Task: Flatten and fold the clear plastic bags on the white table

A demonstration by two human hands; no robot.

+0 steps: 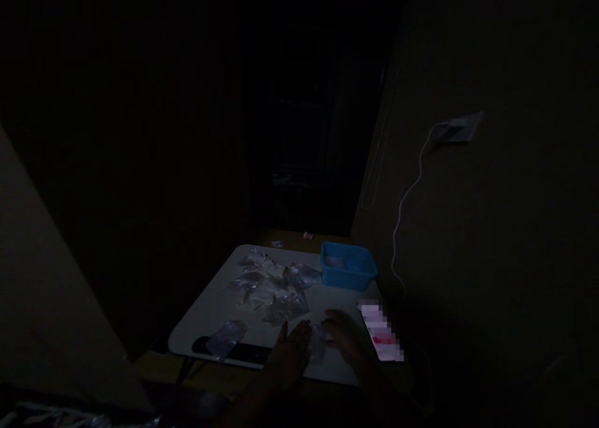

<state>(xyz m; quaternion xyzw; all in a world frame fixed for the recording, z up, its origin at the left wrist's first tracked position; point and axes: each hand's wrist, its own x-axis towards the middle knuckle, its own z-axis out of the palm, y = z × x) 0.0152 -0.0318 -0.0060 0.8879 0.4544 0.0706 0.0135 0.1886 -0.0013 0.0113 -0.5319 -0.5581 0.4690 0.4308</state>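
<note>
In the dim light a clear plastic bag (pixel 317 345) lies near the front edge of a small white table (pixel 210 303), between my two hands. My left hand (pixel 291 351) is stretched out flat along the bag's left side, thumb apart. From the right, my right hand (pixel 345 337) reaches to the bag with its fingers spread; they touch or nearly touch its edge. Another clear bag (pixel 228 339) rests across a dark strip (pixel 250 353) at the front left. Further back is a loose pile of crumpled plastic bags (pixel 274 284), some with pale pieces in or among them.
A blue plastic basket (pixel 349 278) stands at the table's back right corner, something pale inside. A lit phone (pixel 381 331) lies by the right edge. A white cable (pixel 397 219) hangs from the wall socket (pixel 461 128). A small pink packet (pixel 307 236) sits behind the table.
</note>
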